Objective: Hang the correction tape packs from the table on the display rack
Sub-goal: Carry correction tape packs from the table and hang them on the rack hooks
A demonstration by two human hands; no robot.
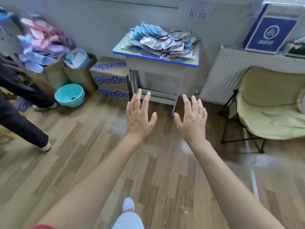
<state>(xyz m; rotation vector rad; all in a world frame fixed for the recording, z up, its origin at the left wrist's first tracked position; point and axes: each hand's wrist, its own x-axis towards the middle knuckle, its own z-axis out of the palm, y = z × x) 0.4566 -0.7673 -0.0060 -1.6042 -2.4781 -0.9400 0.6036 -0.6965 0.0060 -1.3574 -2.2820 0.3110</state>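
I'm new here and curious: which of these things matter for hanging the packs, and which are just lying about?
For the job:
correction tape packs
table
left hand, open
right hand, open

Just lying about:
teal basin
cardboard boxes
folding chair
radiator

2 empty hands, left hand (140, 116) and right hand (191, 118), are reaching out; beyond them are sitting 1 table (125, 53), countless correction tape packs (161, 42), 2 stacked boxes (110, 78), 1 basin (70, 95).

Stockroom-like back room: stacked cartons (110, 78), radiator (219, 76), packs heaped on desk (156, 58).
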